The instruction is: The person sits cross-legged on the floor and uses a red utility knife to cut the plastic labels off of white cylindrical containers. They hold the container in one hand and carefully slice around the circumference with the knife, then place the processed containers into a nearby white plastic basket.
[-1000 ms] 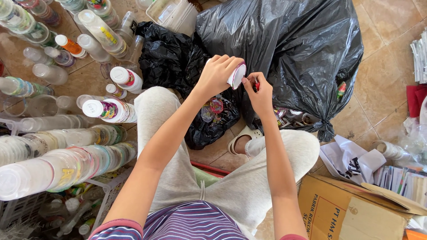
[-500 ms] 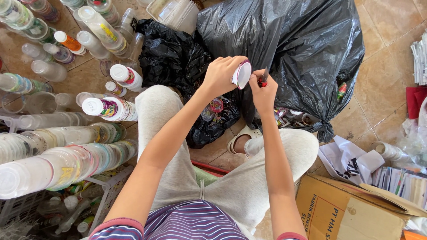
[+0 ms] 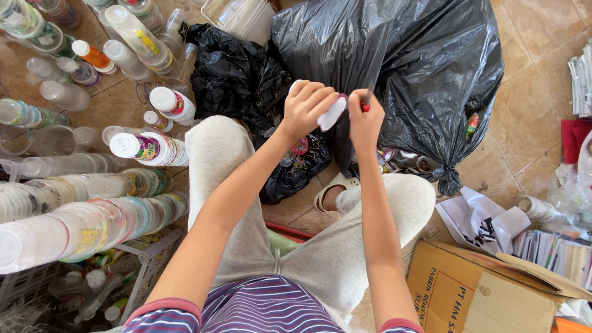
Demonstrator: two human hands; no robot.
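Hands point(image 3: 336, 111) now slightly lower, fists together

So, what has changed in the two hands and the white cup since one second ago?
Both hands stayed raised over the black bags. The left hand turned the white cup, so its round opening, seen half a second ago, now shows only as an edge. The right hand moved closer until it meets the cup, keeping its grip on a small red tool. The big black bag, stacked cups and cardboard box did not move.
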